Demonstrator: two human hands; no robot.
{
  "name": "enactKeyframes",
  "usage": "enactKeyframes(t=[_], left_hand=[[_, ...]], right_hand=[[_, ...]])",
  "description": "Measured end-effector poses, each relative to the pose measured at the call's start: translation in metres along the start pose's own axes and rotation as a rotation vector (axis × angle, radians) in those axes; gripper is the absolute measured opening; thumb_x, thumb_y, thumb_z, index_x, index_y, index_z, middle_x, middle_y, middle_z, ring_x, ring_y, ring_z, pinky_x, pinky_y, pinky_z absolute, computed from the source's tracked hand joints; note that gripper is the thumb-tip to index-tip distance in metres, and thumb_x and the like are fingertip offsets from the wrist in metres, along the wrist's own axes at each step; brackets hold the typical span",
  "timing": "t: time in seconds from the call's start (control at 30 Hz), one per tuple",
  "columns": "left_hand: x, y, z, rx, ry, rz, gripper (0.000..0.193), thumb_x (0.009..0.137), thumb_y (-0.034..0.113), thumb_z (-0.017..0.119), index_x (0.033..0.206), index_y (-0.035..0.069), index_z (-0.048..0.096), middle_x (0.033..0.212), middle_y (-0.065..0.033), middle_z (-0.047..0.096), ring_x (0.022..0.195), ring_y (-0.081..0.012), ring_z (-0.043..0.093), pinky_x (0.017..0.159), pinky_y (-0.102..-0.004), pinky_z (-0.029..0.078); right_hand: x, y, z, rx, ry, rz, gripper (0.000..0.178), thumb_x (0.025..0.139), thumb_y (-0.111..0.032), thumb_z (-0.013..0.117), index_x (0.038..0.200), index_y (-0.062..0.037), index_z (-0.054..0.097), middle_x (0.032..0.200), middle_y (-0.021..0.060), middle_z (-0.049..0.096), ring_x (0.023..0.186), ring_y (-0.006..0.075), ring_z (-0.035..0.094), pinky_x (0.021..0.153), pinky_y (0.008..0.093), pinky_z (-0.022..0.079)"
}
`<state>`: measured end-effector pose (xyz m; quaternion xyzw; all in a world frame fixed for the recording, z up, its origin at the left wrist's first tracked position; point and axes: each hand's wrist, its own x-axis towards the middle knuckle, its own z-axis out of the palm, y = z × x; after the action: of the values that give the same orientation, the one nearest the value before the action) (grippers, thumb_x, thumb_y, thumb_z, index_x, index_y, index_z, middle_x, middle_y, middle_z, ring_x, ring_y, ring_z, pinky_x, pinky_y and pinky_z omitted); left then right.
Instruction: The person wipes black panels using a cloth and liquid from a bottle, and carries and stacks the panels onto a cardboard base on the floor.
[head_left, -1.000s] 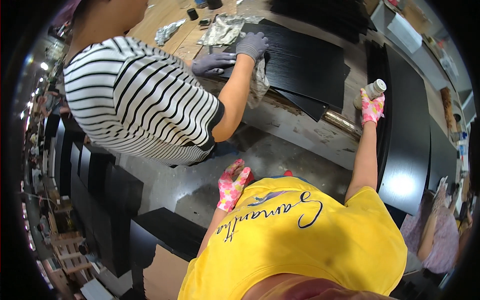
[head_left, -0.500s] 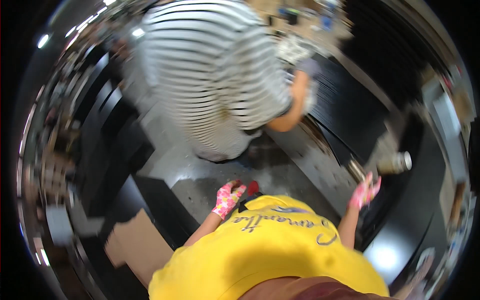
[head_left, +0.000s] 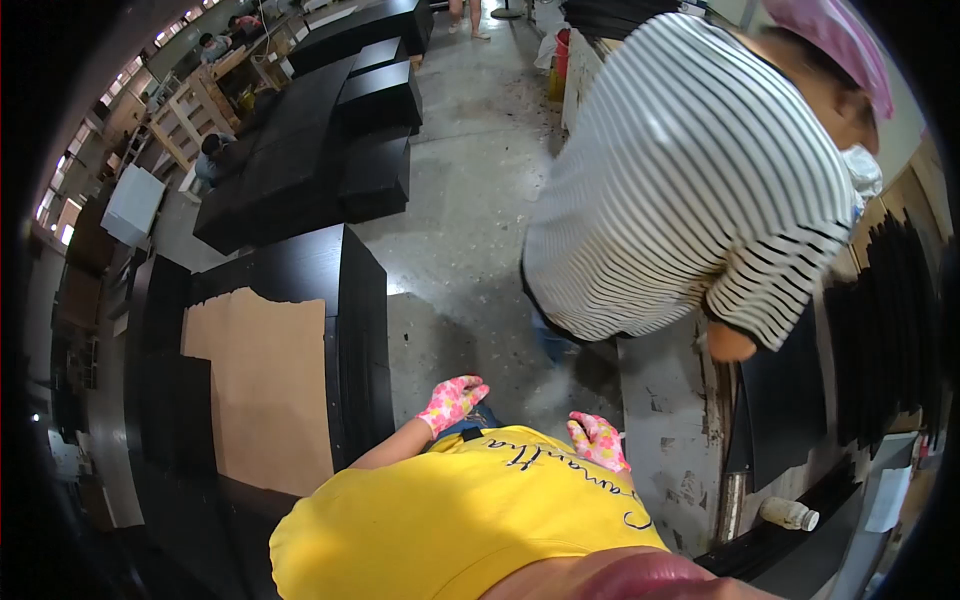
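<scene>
One yellow cloth shirt (head_left: 460,510) with dark script is worn by the person at work, and that person's two hands are close to its hem. The left hand (head_left: 452,402), in a pink floral glove, is just beyond the left part of the shirt, its fingers loosely extended with nothing visible between them. The right hand (head_left: 597,441), in a second matching glove, hangs beside the shirt's right part, fingers slightly bent; its palm is turned from view, so I cannot tell whether it grips anything.

One pale cylindrical bottle (head_left: 789,514) is to the right of the shirt, well apart from both hands (whether it stands or lies, I cannot tell). One long, pale, paint-scuffed bench (head_left: 672,400) also runs along the shirt's right side. One co-worker (head_left: 690,180) in a black-and-white striped top and one pink cap (head_left: 850,45) leans at it, beyond the shirt. Farther right of the shirt are at least two flat black panels (head_left: 785,400) and a row of thin black boards (head_left: 885,330), too crowded to count.

Left of the shirt, one brown cardboard sheet (head_left: 270,390) with a ragged edge covers part of one black stack (head_left: 355,300).
</scene>
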<state>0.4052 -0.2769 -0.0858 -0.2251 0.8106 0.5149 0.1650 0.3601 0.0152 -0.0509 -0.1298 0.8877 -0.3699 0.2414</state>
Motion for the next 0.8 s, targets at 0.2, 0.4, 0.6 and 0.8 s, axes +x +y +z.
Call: enactKeyframes(t=[0.2, 0.4, 0.6, 0.8], left_hand=[[0.06, 0.009, -0.078, -0.001, 0.141, 0.148, 0.041, 0.09, 0.041, 0.051, 0.099, 0.003, 0.065, 0.1, -0.0136, 0.066, 0.098, -0.0248, 0.061, 0.089, -0.0313, 0.044], [0.137, -0.032, -0.203, -0.558, 0.147, 0.109, 0.062, 0.094, 0.051, 0.033, 0.097, -0.002, 0.066, 0.102, -0.0149, 0.065, 0.098, -0.0228, 0.06, 0.088, -0.0331, 0.043], [0.208, -0.038, -0.295, -0.663, 0.219, 0.068, 0.068, 0.092, 0.057, 0.032, 0.109, -0.004, 0.059, 0.106, -0.0154, 0.063, 0.1, -0.0249, 0.06, 0.086, -0.0359, 0.044], [0.305, 0.039, -0.367, -0.77, 0.178, 0.187, 0.081, 0.089, 0.064, 0.031, 0.114, -0.011, 0.05, 0.113, -0.0228, 0.057, 0.104, -0.0285, 0.056, 0.089, -0.036, 0.044]], right_hand=[[0.093, -0.046, 0.029, -0.068, 0.026, -0.114, 0.031, 0.087, -0.033, 0.052, 0.107, -0.01, 0.059, 0.099, 0.0158, 0.061, 0.098, 0.0346, 0.056, 0.085, 0.043, 0.044], [0.231, -0.152, 0.023, -0.192, -0.031, -0.281, 0.033, 0.09, -0.034, 0.05, 0.113, -0.0111, 0.056, 0.115, 0.0122, 0.055, 0.11, 0.0323, 0.048, 0.09, 0.0566, 0.037], [0.324, -0.222, 0.0, -0.282, 0.003, -0.239, 0.034, 0.089, -0.032, 0.051, 0.116, -0.0102, 0.055, 0.116, 0.0134, 0.055, 0.114, 0.0327, 0.046, 0.094, 0.0486, 0.037], [0.48, -0.24, -0.053, -0.14, 0.196, -0.273, 0.035, 0.089, -0.034, 0.05, 0.116, -0.0122, 0.055, 0.121, 0.0108, 0.053, 0.118, 0.0297, 0.044, 0.097, 0.0476, 0.034]])
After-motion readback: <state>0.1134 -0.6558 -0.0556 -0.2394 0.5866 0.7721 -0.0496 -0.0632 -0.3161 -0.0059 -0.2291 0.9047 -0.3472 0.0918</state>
